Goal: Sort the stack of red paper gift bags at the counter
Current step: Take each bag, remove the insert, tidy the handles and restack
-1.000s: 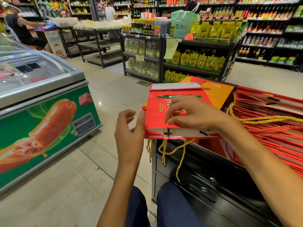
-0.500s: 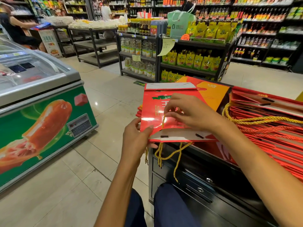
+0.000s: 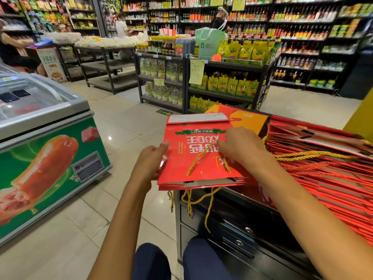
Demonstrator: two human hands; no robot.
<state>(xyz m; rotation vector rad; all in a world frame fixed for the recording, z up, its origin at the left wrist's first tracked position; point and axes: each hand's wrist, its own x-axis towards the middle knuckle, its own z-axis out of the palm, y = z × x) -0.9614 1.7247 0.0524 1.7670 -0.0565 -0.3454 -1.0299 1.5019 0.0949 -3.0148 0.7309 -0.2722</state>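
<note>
Red gift bag (image 3: 193, 156): flat, top of small pile at counter (image 3: 232, 201) edge
Left hand (image 3: 150, 160): grips bag's left edge
Right hand (image 3: 240, 147): fingers curled on gold cord handle (image 3: 198, 158) — pinching it
Main stack (image 3: 323, 158): right, just beside

At 9 o'clock the tiled floor (image 3: 129, 126) gives wide free room up to the freezer chest (image 3: 46, 122). At 3 o'clock the big stack of red bags (image 3: 323, 164) blocks the counter (image 3: 252, 225). At 12 o'clock the shelf rack (image 3: 224, 81) stands well apart.
</note>
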